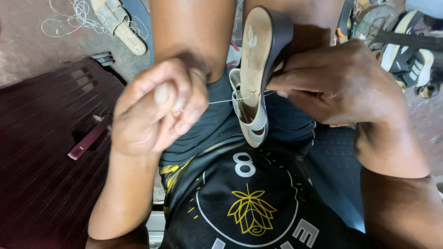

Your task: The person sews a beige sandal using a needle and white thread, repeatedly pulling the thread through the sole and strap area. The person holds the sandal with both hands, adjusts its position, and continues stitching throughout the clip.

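A heeled sandal (255,60) with a tan insole, dark sole and silver woven strap stands on edge between my knees. My right hand (344,83) grips its sole side, fingers pressed near the strap. My left hand (159,106) is closed on a thin white thread (226,100) drawn taut from the sandal's strap toward my fingers. Whether a needle sits in the fingers cannot be made out.
A dark ribbed box or case (41,152) with a reddish strip on it lies at my left. A loose sandal (117,23) and tangled white thread (78,14) lie on the floor behind it. Several shoes (406,50) are piled at the upper right.
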Tool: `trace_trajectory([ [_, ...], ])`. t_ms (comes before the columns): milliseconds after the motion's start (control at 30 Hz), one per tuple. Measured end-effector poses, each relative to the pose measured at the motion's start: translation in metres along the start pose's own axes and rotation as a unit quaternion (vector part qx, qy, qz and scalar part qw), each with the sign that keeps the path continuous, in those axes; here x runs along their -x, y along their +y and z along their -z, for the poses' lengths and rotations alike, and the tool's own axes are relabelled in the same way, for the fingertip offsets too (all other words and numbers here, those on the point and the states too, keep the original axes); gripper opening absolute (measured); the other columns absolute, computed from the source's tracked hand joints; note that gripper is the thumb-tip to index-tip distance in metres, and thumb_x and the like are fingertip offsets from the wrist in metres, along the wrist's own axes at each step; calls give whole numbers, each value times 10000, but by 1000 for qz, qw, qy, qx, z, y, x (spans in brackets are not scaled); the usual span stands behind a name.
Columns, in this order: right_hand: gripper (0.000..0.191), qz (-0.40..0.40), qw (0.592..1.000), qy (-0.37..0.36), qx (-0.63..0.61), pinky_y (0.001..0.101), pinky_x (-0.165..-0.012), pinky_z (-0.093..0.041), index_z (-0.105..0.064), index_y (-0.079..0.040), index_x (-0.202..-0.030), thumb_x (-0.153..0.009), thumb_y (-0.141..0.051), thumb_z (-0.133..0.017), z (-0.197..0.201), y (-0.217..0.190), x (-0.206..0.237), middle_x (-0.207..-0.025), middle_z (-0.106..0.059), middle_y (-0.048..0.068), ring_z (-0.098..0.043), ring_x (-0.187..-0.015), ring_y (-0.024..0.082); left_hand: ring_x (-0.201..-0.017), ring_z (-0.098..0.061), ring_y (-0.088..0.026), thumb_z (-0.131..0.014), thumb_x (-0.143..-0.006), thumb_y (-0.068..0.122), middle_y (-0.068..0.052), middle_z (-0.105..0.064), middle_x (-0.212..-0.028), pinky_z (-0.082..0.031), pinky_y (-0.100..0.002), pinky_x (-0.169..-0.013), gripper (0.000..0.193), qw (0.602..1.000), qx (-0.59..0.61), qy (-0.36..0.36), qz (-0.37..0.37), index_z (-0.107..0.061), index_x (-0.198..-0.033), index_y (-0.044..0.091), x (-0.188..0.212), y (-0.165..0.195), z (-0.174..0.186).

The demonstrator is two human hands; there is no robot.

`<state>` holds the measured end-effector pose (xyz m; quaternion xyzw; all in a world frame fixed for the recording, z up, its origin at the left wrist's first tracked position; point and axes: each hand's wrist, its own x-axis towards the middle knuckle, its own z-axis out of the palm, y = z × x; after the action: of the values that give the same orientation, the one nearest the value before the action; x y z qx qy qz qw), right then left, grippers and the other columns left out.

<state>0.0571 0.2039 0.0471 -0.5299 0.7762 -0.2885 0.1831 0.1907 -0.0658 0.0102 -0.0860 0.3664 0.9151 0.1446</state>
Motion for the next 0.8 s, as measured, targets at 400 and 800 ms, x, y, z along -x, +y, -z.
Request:
trace_trajectory([
  [400,178,-41,998,-36,18,362,-562,-521,-759,-81,-977,-817,-105,-832,-2,-16,-23,-825,-702,46,-680,-688,241,-657,-669,-318,-555,-1040,113,-126,-619,-718,-487,-436,-629,162,863,-501,55,4,-570,-1200,100,0,-11,-33],
  [800,128,-10,981,-81,178,347,-590,-522,-690,-97,-940,-818,-76,-723,-12,-46,-47,-796,-596,40,-640,-699,200,-678,-701,-312,-664,-964,80,-124,-690,-755,-524,-411,-632,79,859,-505,83,2,-611,-1019,58,-1,-9,-17],
])
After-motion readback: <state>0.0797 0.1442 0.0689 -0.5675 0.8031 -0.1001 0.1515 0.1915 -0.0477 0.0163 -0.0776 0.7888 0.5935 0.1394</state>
